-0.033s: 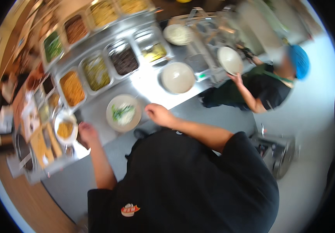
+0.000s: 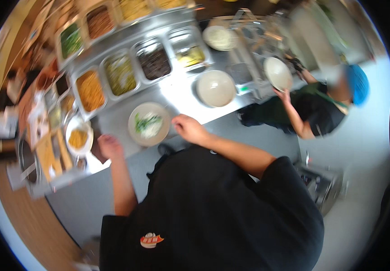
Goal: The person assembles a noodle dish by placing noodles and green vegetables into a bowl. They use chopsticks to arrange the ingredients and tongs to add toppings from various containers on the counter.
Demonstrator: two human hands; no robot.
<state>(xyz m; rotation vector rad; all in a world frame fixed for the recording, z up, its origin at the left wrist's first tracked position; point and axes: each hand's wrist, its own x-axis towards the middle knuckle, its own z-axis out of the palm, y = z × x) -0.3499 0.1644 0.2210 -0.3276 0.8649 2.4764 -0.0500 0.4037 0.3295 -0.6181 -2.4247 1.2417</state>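
Observation:
A pale bowl (image 2: 134,134) holding white food and chopped greens (image 2: 147,121) stands on the steel counter in front of me. To its right, my right hand (image 2: 189,128) hovers by the rim with its fingers curled; whatever may be in them is hidden. My left hand (image 2: 110,147) is left of the bowl at the counter's front edge, bent at the fingers and smeared by motion. Nearest to it on the left is a white oval dish (image 2: 87,146) with yellowish crumbly food (image 2: 77,138).
Steel pans of orange shreds (image 2: 91,91), green pickles (image 2: 120,76), dark food (image 2: 153,63) and yellow pieces (image 2: 190,57) line the counter's back. An empty bowl (image 2: 215,88) stands right of mine. A co-worker (image 2: 314,106) in a blue cap holds another bowl (image 2: 277,73). Wooden boards (image 2: 49,156) lie left.
My view has turned a little, so the counter and bowls appear shifted rightward. Both hands stay on either side of the bowl of greens, with little movement.

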